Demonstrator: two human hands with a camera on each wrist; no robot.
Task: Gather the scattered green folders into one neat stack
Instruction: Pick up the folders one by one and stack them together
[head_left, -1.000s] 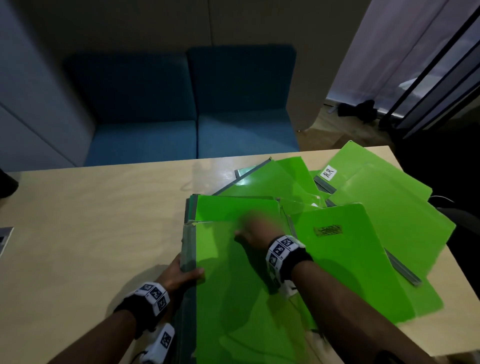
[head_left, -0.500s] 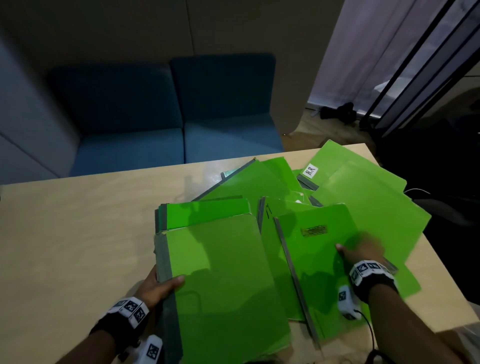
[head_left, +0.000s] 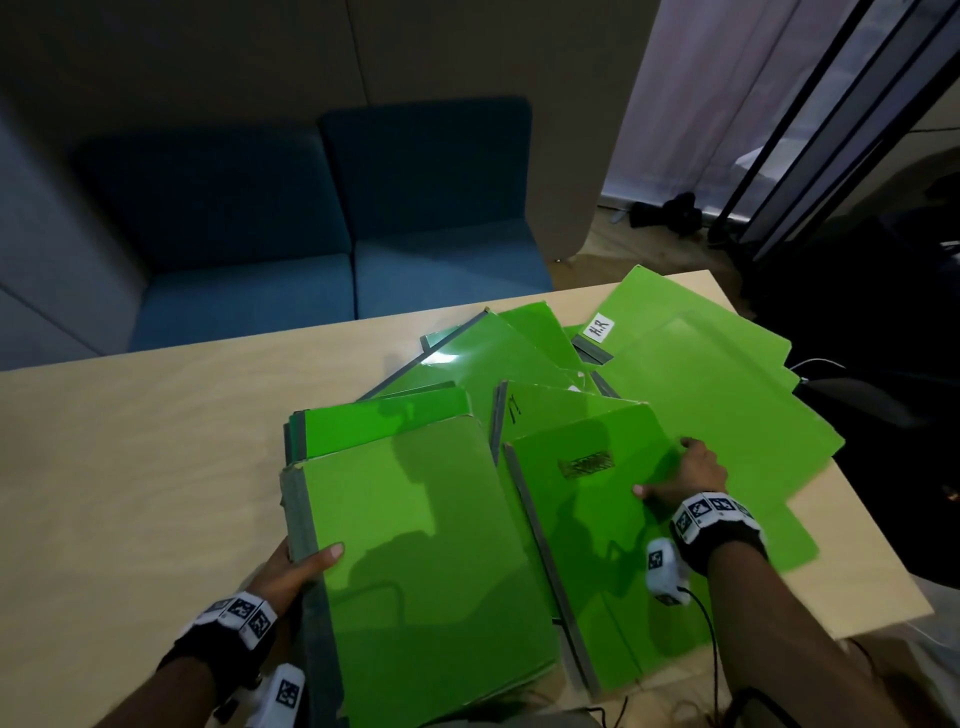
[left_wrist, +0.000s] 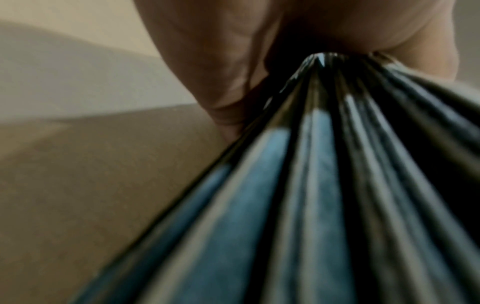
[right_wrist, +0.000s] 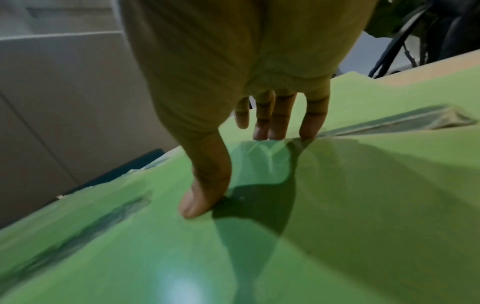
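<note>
A stack of green folders (head_left: 426, 545) lies at the table's near edge, grey spines to the left. My left hand (head_left: 301, 566) grips that spine side, thumb on the top cover; the left wrist view shows the spines (left_wrist: 311, 205) fanned out under the hand (left_wrist: 221, 61). To the right lies a green folder with a dark label (head_left: 587, 519). My right hand (head_left: 670, 467) holds its right edge, thumb on top and fingers (right_wrist: 270, 127) curled over the edge of the folder (right_wrist: 182, 257). More green folders (head_left: 717, 395) lie scattered behind, one with a white tag (head_left: 597, 328).
The folders lie on a light wooden table (head_left: 130, 467), which shows bare wood on its left half. A blue sofa (head_left: 311, 234) stands beyond the far edge. The table's right edge (head_left: 883, 545) is close to the scattered folders. A thin cable (head_left: 711, 639) hangs from my right wrist.
My right hand left the top of the stack, swung right and took hold of the labelled folder's right edge. My left hand kept its grip on the stack's spine side.
</note>
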